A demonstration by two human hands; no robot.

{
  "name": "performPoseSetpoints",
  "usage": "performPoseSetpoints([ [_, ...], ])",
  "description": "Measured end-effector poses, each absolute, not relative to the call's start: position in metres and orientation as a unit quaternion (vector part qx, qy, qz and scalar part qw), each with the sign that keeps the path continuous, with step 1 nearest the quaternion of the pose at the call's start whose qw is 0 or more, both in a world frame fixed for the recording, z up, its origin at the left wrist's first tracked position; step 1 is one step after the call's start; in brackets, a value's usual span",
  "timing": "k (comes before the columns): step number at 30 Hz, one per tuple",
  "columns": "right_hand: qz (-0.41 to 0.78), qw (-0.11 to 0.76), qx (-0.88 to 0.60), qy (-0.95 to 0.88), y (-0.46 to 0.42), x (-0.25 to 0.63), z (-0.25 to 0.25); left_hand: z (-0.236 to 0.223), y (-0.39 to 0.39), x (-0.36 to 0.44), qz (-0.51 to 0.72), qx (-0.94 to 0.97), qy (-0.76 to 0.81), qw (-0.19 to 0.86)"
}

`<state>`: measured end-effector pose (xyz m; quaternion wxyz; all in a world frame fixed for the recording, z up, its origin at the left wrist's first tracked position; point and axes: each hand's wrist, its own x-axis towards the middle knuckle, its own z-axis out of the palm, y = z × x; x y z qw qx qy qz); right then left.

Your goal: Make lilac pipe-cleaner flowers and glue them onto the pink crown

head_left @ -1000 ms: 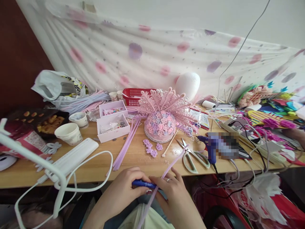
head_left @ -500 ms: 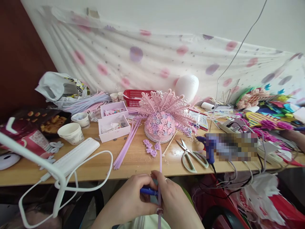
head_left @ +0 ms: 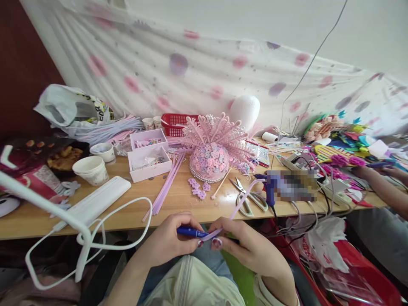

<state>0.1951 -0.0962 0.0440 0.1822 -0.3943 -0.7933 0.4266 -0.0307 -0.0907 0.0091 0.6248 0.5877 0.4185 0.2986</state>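
Low in front of the table, my left hand (head_left: 164, 244) is closed around a blue pen (head_left: 189, 231). My right hand (head_left: 251, 244) pinches a lilac pipe cleaner (head_left: 239, 205) against the pen's other end, where the strip bends around the barrel. Its free end rises to the right, across the scissors (head_left: 245, 208). Beyond my hands stands a dome covered in small pink, lilac and blue flowers (head_left: 211, 163), with a pearl edge and pink fuzzy plumes (head_left: 216, 129). Small lilac loop flowers (head_left: 198, 190) lie before it, beside a thin stick (head_left: 220, 185).
Lilac pipe cleaners (head_left: 165, 187) and bead boxes (head_left: 149, 166) lie left of the dome. A white power strip (head_left: 95, 204) and its cable occupy the left front. To the right are a blue glue gun (head_left: 270, 191), cords, and another person's arm (head_left: 379, 187).
The pen and my hands have turned from the upright strip to a sideways hold. The pipe cleaner's free end has swung to the right. Another person's arms show more at right.
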Motion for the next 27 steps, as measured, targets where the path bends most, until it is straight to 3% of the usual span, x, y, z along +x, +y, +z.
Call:
performPoseSetpoints([
  [3, 0.425, 0.189, -0.419, -0.780, -0.095, 0.196, 0.041, 0.006, -0.091, -0.031, 0.262, 0.541, 0.402, 0.690],
  [9, 0.425, 0.182, -0.371, -0.805, -0.086, 0.194, 0.042, 0.013, -0.092, -0.030, 0.276, 0.583, 0.367, 0.670],
  [16, 0.438, 0.335, -0.369, -0.748, -0.066, 0.193, 0.017, 0.010, -0.095, -0.030, 0.403, 0.532, 0.330, 0.668],
  [19, 0.332, 0.361, -0.417, -0.765, -0.073, 0.184, 0.013, 0.003, -0.091, -0.022, 0.523, 0.402, 0.342, 0.669],
  [22, 0.166, 0.334, -0.431, -0.822, -0.088, 0.172, 0.021, -0.001, -0.080, -0.010, 0.616, 0.330, 0.386, 0.602],
  [27, 0.047, 0.293, -0.367, -0.882, -0.106, 0.163, 0.041, -0.005, -0.070, -0.005, 0.612, 0.411, 0.439, 0.514],
])
